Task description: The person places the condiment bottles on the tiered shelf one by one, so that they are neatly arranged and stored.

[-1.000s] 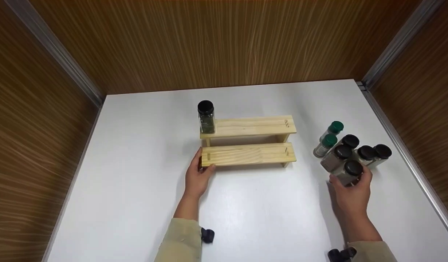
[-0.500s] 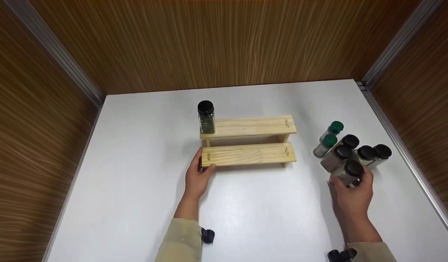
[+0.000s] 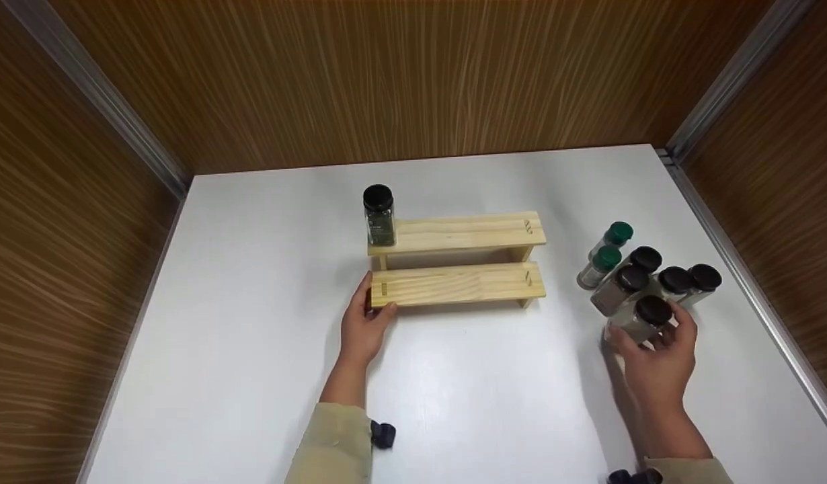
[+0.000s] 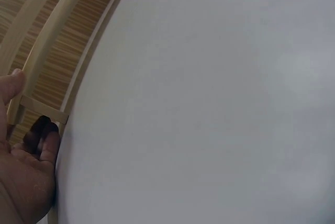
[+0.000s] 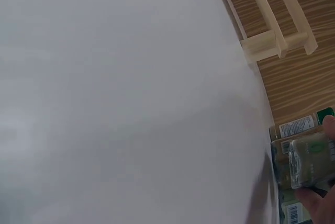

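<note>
A two-tier wooden rack (image 3: 457, 285) stands mid-table in the head view. My left hand (image 3: 364, 335) holds the left end of its lower tier, thumb at the front corner. In the left wrist view, fingers (image 4: 49, 145) lie by the rack's end leg. A black-lidded spice jar (image 3: 380, 216) of dark green contents stands at the left end of the upper tier. At right, my right hand (image 3: 661, 371) grips a square, black-lidded spice jar (image 3: 634, 327) between thumb and fingers. The right wrist view shows this gripped jar's clear side (image 5: 309, 161), tilted and in front of other jars.
Beyond the right hand stand several black-lidded jars (image 3: 615, 296) in a tight cluster. Two slimmer jars with green lids (image 3: 595, 269) are at its left side. Wood-grain panels (image 3: 420, 81) enclose the white table (image 3: 252, 302) at the back and sides.
My right hand has shifted slightly and its fingers have turned around the jar, which has barely moved. The left hand and the rack look the same.
</note>
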